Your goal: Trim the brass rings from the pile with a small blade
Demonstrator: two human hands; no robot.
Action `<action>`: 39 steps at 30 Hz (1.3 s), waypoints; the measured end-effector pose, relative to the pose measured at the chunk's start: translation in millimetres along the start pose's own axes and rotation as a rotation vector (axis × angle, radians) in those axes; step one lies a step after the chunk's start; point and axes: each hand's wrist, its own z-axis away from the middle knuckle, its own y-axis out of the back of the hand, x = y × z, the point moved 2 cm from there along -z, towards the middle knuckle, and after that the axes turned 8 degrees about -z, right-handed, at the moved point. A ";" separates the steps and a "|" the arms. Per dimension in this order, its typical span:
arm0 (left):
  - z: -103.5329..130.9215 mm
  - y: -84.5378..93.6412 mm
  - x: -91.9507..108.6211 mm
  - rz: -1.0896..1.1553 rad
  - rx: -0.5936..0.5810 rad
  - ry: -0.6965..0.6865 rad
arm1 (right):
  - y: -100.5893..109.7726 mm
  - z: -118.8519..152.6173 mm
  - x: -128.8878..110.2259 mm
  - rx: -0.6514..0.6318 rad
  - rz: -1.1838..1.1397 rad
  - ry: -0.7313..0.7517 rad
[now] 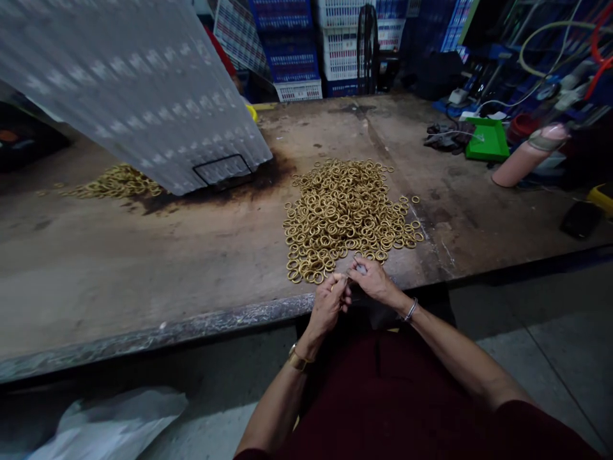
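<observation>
A heap of brass-coloured rings [345, 204] lies near the front edge of the table. Just in front of it, my left hand [329, 305], with a gold watch on its wrist, is closed in a pinch; what sits between its fingertips is too small to make out. My right hand [377, 281], wearing a bracelet, meets it fingertip to fingertip. Its thumb and fingers are closed on a small grey thing [361, 269] whose kind I cannot tell. Both hands are held over the table edge, close to the nearest rings.
A large greyish ribbed panel [158, 96] leans over the wooden table [205, 262] at left, beside another ring pile [119, 182]. At right are a green tray [487, 139], a pink bottle [529, 156] and a dark phone-like object [581, 219]. Crates [294, 48] are stacked behind.
</observation>
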 end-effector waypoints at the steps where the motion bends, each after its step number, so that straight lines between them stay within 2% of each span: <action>1: 0.3 -0.1 0.4 0.030 -0.022 0.007 | -0.4 0.3 -0.2 -0.003 0.000 0.007; 8: 5.2 -1.9 0.0 0.184 -0.085 0.046 | -0.3 2.4 1.7 0.002 -0.049 -0.015; 12: 6.1 -1.9 0.3 0.204 -0.070 0.024 | 5.1 8.1 2.2 0.017 0.188 0.056; 17: 4.8 -2.5 3.3 0.172 -0.001 0.005 | 3.6 19.6 2.5 -0.122 0.511 0.204; 27: 3.4 -1.5 0.6 0.087 0.037 -0.033 | 0.0 22.0 -6.3 -0.240 0.686 0.165; 31: 10.4 0.0 3.7 0.131 -0.057 -0.024 | 5.0 13.7 -4.1 -0.193 0.822 0.033; 34: 16.5 -0.1 8.8 0.200 -0.121 0.012 | 7.4 2.9 -6.0 -0.124 0.868 0.007; 39: 15.2 3.6 10.0 0.336 -0.073 0.052 | -2.5 -19.6 -16.7 -0.062 0.891 0.034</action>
